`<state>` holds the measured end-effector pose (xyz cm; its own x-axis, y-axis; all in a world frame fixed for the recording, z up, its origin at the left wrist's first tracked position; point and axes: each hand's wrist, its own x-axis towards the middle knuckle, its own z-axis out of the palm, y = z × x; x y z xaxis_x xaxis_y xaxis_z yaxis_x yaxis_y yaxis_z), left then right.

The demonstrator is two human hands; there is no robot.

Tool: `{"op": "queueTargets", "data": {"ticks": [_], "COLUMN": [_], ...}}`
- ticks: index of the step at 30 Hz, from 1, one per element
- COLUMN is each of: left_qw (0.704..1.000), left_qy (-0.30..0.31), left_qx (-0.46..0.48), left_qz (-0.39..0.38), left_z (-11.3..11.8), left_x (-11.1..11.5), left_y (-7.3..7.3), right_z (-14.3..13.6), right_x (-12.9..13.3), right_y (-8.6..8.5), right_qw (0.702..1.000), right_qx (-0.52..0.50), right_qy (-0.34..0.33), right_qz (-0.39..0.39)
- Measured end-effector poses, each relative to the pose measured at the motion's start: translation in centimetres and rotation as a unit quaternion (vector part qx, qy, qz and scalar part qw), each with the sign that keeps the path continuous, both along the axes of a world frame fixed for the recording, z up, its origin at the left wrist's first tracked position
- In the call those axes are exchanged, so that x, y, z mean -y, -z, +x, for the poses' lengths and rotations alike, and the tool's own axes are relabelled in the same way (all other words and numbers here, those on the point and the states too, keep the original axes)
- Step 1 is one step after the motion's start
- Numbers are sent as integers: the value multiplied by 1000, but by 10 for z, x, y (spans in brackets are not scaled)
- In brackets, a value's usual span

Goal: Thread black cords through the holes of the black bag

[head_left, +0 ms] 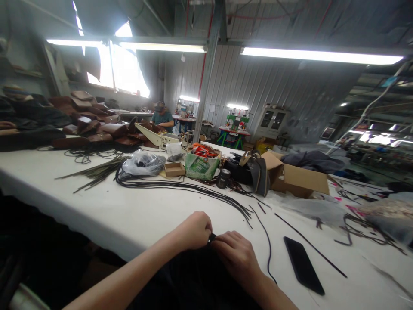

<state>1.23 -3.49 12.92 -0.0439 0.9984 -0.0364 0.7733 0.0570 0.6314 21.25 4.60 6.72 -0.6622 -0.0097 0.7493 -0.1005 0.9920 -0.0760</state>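
Black strap [212, 237] pinched between left hand [193, 230] and right hand [237, 254]; phone [303, 265], loose cords [193, 187] nearby.

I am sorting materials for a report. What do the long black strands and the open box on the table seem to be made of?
The black strands look like thin leather or synthetic cord, matte and limp. The open box looks like plain brown cardboard, with dull bent flaps.

Head camera, looking forward-down across white table [129, 211], hands close below.
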Motion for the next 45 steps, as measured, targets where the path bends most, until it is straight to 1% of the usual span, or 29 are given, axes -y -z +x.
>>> {"op": "queueTargets", "data": {"ticks": [5,8,9,10,11,12,13,14,15,16,19,21,23,25,27,28,30,32,33,35,37,39,43,45], "left_qw": [1000,1000,1000,1000,1000,999,999,999,999,999,998,996,996,997,997,997,996,995,995,994,993,994,996,995], "left_qy": [-1,-1,1,5,11,16,20,22,23,24,21,-7,-16,-17,-19,-14,-8,-16,-23,-39,-48,-52,-43,-41], "left_qx": [10,17,19,21,24,28,32,35,39,41,47,50,49,17,-16,-21,-19,-14,-8,9,18,9,10,22], "left_qz": [12,15,14,14,13,12,9,5,1,-4,-33,-68,-72,-69,-66,-69,-83,-95,-99,-103,-105,-100,-80,-86], "left_z": [1,0,0,0,0,-1,-1,-2,-3,-3,-2,0,2,2,-1,-3,-6,-8,-8,-8,-8,-10,-12,-11], "left_x": [5,6,6,7,8,9,11,13,16,19,27,28,26,25,28,30,35,40,41,40,37,34,34,36], "left_y": [-1,-2,-1,-1,-1,-1,-1,-1,-1,-2,-3,-3,-2,-5,-9,-12,-17,-20,-20,-17,-14,-11,-10,-12], "right_z": [-3,-4,-5,-6,-7,-8,-9,-10,-11,-12,-13,-14,-15,-16,-16,-16,-16,-15,-14,-10,-6,-2,-1,-5], "right_x": [3,3,2,1,1,1,1,1,1,1,1,0,-2,-2,-3,-3,-4,-6,-7,-12,-19,-27,-41,-43], "right_y": [-4,-1,0,2,3,4,5,5,4,4,0,-2,-5,-8,-11,-13,-15,-17,-18,-18,-17,-16,-13,-12], "right_qw": [1000,1000,999,997,989,972,947,920,898,886,876,859,833,804,781,771,749,723,708,676,655,633,568,556], "right_qx": [-1,-13,-14,-10,3,25,51,78,104,126,180,205,212,211,201,193,183,191,201,230,268,297,301,321], "right_qy": [4,22,31,39,42,37,28,21,22,31,84,86,58,17,-11,-15,-3,9,7,-23,-69,-96,-89,-107], "right_qz": [-3,-2,-23,-69,-141,-230,-315,-383,-426,-445,-440,-462,-508,-556,-591,-607,-636,-664,-677,-700,-703,-709,-761,-759]}}
